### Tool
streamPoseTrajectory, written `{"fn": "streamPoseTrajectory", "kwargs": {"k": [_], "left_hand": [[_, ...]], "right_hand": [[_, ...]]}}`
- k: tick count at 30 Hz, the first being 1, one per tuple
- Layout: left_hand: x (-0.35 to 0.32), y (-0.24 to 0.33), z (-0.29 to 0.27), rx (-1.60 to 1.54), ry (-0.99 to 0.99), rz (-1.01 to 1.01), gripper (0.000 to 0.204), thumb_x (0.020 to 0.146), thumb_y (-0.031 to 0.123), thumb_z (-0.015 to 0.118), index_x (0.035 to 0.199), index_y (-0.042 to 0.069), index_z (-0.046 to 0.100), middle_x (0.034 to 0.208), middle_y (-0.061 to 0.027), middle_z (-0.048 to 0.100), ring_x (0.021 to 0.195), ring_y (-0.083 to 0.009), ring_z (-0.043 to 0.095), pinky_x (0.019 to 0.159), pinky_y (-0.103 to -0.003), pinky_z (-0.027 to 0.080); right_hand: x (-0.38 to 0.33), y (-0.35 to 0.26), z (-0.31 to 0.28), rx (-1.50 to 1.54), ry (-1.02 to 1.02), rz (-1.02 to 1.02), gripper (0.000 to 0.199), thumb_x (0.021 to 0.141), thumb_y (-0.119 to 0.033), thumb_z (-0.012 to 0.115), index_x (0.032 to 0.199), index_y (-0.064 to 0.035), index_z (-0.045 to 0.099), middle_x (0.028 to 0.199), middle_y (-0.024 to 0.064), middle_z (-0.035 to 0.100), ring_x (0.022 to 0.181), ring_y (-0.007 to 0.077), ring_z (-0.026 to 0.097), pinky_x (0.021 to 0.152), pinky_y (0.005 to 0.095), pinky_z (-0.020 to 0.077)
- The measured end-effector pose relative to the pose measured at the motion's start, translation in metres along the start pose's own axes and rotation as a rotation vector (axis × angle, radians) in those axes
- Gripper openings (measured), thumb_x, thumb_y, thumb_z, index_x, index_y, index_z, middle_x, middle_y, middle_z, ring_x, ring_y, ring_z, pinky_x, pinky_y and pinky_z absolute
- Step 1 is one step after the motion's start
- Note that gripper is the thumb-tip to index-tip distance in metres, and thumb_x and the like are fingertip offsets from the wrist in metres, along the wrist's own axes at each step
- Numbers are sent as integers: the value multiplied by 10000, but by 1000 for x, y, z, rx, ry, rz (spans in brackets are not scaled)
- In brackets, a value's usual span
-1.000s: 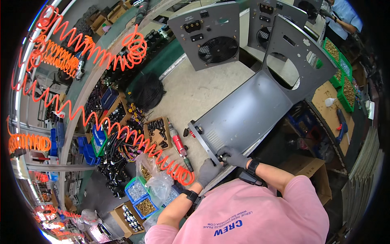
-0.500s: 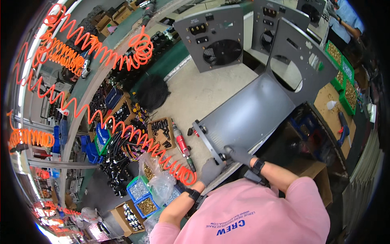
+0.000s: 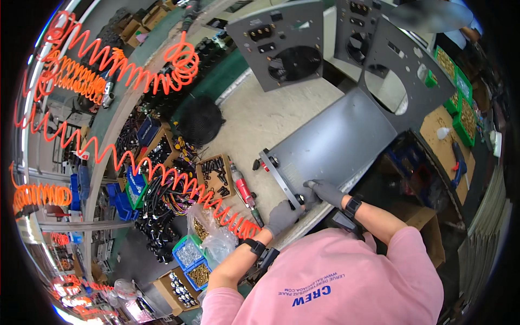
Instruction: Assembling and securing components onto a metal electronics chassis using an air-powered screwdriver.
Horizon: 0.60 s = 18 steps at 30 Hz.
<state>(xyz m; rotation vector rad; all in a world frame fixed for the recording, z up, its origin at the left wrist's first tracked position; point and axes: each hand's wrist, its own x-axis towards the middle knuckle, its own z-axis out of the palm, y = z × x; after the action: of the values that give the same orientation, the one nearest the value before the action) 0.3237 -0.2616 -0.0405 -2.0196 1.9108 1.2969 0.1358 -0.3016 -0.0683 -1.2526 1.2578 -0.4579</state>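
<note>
A grey sheet-metal housing [image 3: 336, 138] lies on the bench in front of me, its upright end panel [image 3: 409, 76] with a large round cut-out at the far right. Along its near-left end runs a narrow metal bar [image 3: 279, 176] with black round fittings. My gloved left hand [image 3: 284, 216] is closed at the bar's lower end, fingertips on the black fitting [image 3: 297, 201]. Just right of it, my gloved right hand [image 3: 326, 193] bends over the housing's near edge, fingers together; whatever is under them is hidden. A red-and-green power screwdriver [image 3: 244, 189] lies left of the bar.
An open carton of black parts [image 3: 215, 176] and an orange coiled hose [image 3: 189, 187] are at left. Screw bins [image 3: 187, 253] sit lower left. Another grey panel with a fan [image 3: 281, 46] stands at the back. A blue pistol-shaped tool [image 3: 459, 162] lies right, near green bins [image 3: 466, 122].
My right hand has shifted slightly right, away from the bar's end. My left hand has moved up closer to the fitting. A blurred grey shape has appeared at the top right.
</note>
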Motion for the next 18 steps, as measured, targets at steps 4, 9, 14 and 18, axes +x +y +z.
{"fn": "streamPoseTrajectory", "kwargs": {"k": [4,9,14,18], "left_hand": [[5,22,-84,179,-157,135,497,821,461,458,1009,10,549,900,-230,591,812,-364,589,736,-426,449],[27,65,-257,249,1184,699,432,809,177,538,1188,32,390,1203,-209,410,820,-402,556,658,-435,469],[45,105,-350,159,1182,332,469,830,253,480,1238,55,363,1027,-212,540,789,-363,574,620,-455,450],[97,77,-357,264,1302,460,139,829,190,472,827,61,525,693,-134,554,579,-310,561,494,-434,415]], "right_hand": [[22,-37,-30,118,-143,148,350,889,-297,425,1080,-29,544,660,71,584,551,126,520,537,264,431],[61,-129,-59,-7,-231,-25,336,886,-262,469,1108,-16,525,779,79,616,643,115,555,596,250,461],[109,-215,-73,81,-135,-336,318,877,-215,482,1135,-30,504,864,83,606,667,132,557,616,252,471],[159,-285,-67,324,-118,-414,338,882,-278,487,1151,-73,493,976,84,583,763,158,558,642,281,472]]}}
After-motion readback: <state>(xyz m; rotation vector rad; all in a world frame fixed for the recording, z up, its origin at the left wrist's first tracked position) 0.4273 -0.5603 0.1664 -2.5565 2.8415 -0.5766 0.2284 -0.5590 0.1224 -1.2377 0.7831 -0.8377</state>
